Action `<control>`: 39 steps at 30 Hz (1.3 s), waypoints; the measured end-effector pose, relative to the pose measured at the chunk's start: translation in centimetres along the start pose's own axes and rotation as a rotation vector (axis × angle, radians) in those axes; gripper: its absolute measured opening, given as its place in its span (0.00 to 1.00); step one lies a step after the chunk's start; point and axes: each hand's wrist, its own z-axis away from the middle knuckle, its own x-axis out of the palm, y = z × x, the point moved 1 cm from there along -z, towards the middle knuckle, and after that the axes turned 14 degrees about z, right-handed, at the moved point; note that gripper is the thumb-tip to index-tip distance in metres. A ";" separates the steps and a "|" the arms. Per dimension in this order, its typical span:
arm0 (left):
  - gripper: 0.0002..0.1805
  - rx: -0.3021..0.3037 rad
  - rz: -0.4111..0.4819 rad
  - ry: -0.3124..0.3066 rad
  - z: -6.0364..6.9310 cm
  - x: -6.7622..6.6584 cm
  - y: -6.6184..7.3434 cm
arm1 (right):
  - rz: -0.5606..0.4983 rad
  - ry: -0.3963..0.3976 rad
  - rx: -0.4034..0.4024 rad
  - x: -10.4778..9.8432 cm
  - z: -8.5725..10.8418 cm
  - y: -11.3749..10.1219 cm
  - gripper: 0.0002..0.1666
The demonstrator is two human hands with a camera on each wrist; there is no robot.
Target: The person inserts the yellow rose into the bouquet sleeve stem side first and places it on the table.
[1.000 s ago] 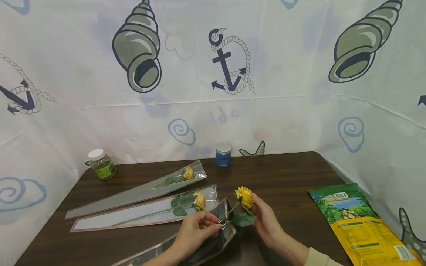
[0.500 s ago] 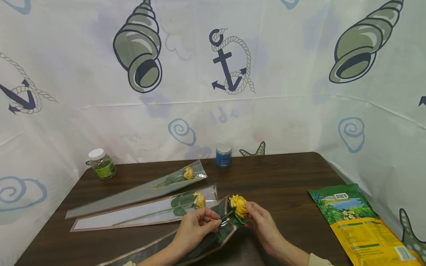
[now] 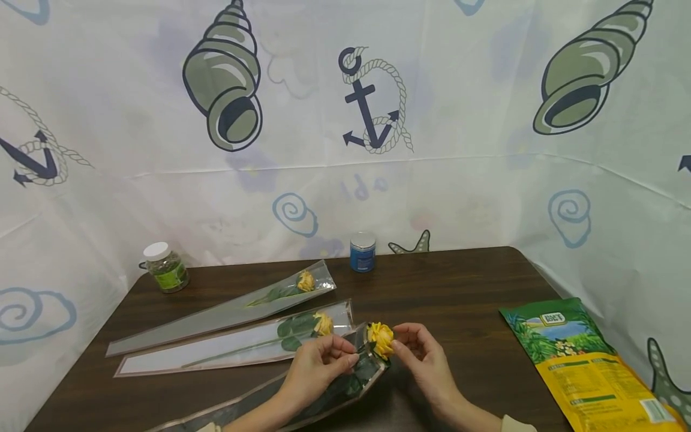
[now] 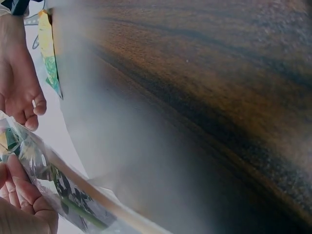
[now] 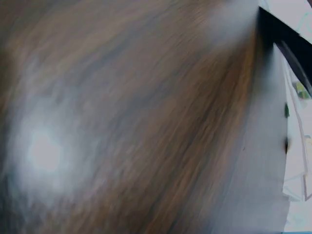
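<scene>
In the head view a yellow rose [image 3: 380,340] sits at the mouth of a long clear flower sleeve with a dark look and pinkish border [image 3: 237,393]. Its bloom is at the opening, while the leaves and stem show through the plastic in the left wrist view. My left hand [image 3: 318,369] pinches the sleeve's upper edge close to the bloom. On the other side, the thumb and forefinger of my right hand [image 3: 429,366] hold the bloom's outer petals. The right wrist view shows mostly tabletop, with neither the rose nor the fingers plainly visible.
Two flat sleeves, the nearer [image 3: 156,360] and the farther [image 3: 200,313], each contain a yellow rose on the brown table [image 3: 459,282]. Behind stand a white-lidded jar [image 3: 170,273] and a blue tin [image 3: 362,255]. A green and yellow bag [image 3: 588,366] lies at right.
The rose has moved left and down into the sleeve; its leaves, earlier outside the mouth, are now inside. My right hand has followed it, while my left hand has stayed at the sleeve's edge.
</scene>
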 end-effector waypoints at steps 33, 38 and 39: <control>0.08 0.051 -0.064 -0.026 -0.3 0.0 0.1 | 0.087 -0.521 -0.195 -0.5 0.5 0.4 0.25; 0.07 0.064 -0.114 -0.013 -0.2 -0.1 0.0 | 0.083 -0.643 -0.158 -0.3 0.7 0.4 0.29; 0.06 0.069 -0.122 -0.012 -0.2 -0.1 0.0 | 0.080 -0.672 -0.157 -0.3 0.8 0.4 0.29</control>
